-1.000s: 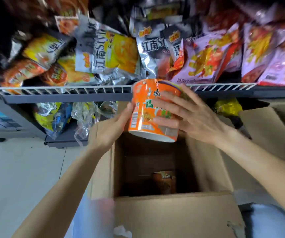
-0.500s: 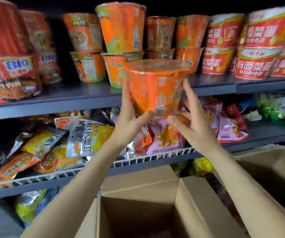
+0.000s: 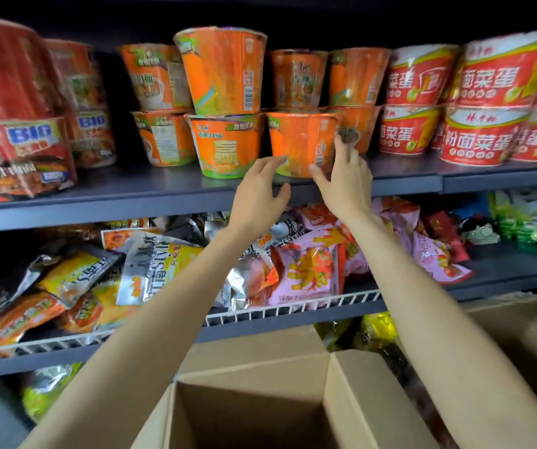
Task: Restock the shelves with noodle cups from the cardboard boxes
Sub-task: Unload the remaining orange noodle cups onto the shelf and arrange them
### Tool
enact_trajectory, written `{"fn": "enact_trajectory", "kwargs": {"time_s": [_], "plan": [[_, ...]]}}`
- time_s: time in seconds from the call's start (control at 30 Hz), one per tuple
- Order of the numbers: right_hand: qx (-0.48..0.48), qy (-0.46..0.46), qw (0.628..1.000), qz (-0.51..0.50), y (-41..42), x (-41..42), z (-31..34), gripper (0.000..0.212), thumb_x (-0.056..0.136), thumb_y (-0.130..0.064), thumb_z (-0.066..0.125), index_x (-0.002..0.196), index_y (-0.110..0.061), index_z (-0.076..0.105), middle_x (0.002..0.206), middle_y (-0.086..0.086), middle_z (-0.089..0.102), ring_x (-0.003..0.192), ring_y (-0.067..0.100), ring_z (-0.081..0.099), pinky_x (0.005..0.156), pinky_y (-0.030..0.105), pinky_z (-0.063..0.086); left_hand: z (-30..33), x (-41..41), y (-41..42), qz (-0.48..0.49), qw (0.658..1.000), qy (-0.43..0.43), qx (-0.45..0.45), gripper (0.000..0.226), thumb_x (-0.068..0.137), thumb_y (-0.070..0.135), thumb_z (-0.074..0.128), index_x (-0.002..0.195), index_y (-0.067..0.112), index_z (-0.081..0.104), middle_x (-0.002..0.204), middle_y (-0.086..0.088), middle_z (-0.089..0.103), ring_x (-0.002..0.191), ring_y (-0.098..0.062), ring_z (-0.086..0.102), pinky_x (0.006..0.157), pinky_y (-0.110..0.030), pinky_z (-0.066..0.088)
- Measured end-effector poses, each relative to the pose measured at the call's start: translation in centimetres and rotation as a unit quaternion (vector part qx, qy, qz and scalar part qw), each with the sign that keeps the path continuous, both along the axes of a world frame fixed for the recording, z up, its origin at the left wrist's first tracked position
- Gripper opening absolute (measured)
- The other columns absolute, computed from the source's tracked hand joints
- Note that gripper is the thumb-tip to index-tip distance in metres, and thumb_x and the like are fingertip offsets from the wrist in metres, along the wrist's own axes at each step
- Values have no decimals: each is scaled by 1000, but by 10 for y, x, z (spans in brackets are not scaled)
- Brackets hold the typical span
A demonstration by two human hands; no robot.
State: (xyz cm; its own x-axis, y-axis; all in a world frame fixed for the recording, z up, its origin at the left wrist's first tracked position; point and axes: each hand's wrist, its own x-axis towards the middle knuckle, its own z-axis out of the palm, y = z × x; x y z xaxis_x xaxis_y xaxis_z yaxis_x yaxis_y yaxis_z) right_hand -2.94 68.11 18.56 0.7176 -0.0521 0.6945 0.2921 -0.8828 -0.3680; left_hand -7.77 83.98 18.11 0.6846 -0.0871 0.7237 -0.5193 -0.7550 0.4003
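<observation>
An orange noodle cup (image 3: 302, 142) stands upright at the front edge of the upper shelf (image 3: 150, 192), long axis vertical, wide rim up, narrow base down, barcode side facing right-front. Left hand (image 3: 258, 196) sits just below-left of the cup, fingers straight and spread wide; fingertips near the cup's lower left, contact can't be told. Right hand (image 3: 344, 178) is against the cup's right side, fingers loosely curved along the wall, thumb at the base, more a steadying touch than a tight grip.

Tight fit around it: a green-banded orange cup (image 3: 225, 144) just beside on the left w/ a taller cup (image 3: 223, 71) stacked on top; two more orange cups (image 3: 328, 77) rise behind and above; another orange cup (image 3: 356, 129) is partly hidden behind the right hand. Red-and-white bowls (image 3: 484, 134) fill the shelf's right end, two high; red "BIG" tubs (image 3: 17, 153) crowd the left end.

Below, a lower shelf w/ a white wire rail (image 3: 293, 311) holds a loose heap of snack bags (image 3: 302, 273). An open cardboard box (image 3: 344, 393) sits at bottom centre, under both forearms; a second box (image 3: 526, 335) at right, partly cut off.
</observation>
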Motion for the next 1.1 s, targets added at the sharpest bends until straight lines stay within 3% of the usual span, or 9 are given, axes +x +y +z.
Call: {"fn": "enact_trajectory", "kwargs": {"time_s": [0.17, 0.3, 0.37, 0.53, 0.63, 0.77, 0.87, 0.97, 1.1], "plan": [[1, -192, 973, 127, 10, -63, -57, 28, 94, -25, 48, 112, -11, 64, 111, 4, 65, 103, 26, 57, 86, 37, 44, -50, -61, 39, 0, 996, -65, -60, 29, 91, 21, 52, 119, 22, 59, 96, 12, 68, 93, -14, 59, 76, -28, 45], [9, -66, 963, 261, 26, -112, -129, 24, 92, -26, 47, 102, -16, 66, 80, -5, 70, 69, 7, 60, 59, 28, 48, -125, -107, 79, 28, 993, 44, -107, 21, 89, 33, 49, 106, 28, 61, 74, 9, 67, 74, -10, 62, 61, -28, 45], [-41, 38, 958, 281, 32, -123, -171, 23, 89, -30, 47, 96, -20, 67, 71, -5, 70, 59, 7, 59, 54, 30, 50, -168, -124, 98, 72, 983, 135, -100, 23, 84, 32, 52, 104, 26, 63, 78, 13, 66, 76, -6, 60, 65, -28, 46], [-175, 282, 881, 337, 46, -130, -258, 15, 90, -30, 55, 99, -27, 66, 82, -7, 70, 71, 16, 63, 67, 33, 52, -264, -153, 134, 188, 917, 352, 10, 52, 82, 28, 65, 132, 22, 51, 123, -6, 58, 115, -31, 48, 93, -38, 38], [-281, 297, 850, 332, 57, -136, -287, 22, 94, -31, 51, 110, -24, 64, 97, -5, 69, 88, 19, 64, 66, 25, 40, -285, -155, 137, 171, 889, 407, -124, 64, 82, 16, 65, 140, 27, 41, 114, 2, 57, 101, -21, 54, 81, -29, 38], [-378, 339, 798, 326, 62, -151, -324, 30, 96, -34, 48, 121, -21, 57, 114, 1, 66, 102, 24, 63, 74, 33, 48, -290, -158, 126, 181, 879, 381, -222, 55, 80, 9, 58, 133, 21, 52, 113, -4, 65, 109, -24, 57, 84, -28, 39], [-454, 360, 742, 338, 57, -168, -350, 38, 97, -37, 46, 131, -21, 50, 123, 4, 61, 109, 25, 61, 77, 35, 50, -294, -181, 119, 139, 888, 338, -279, 57, 71, 13, 54, 127, 24, 51, 79, 17, 59, 79, -15, 55, 78, -34, 40], [-550, 392, 652, 343, 56, -190, -372, 45, 99, -34, 43, 141, -19, 40, 135, 7, 53, 120, 27, 54, 87, 38, 48, -296, -205, 117, 115, 899, 285, -312, 57, 74, 3, 55, 126, 24, 49, 65, 16, 45, 65, -8, 42, 70, -29, 37], [-586, 413, 608, 341, 48, -213, -398, 32, 100, -21, 39, 126, -12, 56, 118, 11, 63, 107, 27, 61, 82, 35, 48, -286, -229, 111, 94, 917, 254, -293, 56, 76, -5, 55, 126, 20, 55, 72, 3, 50, 65, -9, 40, 70, -23, 37]]}}
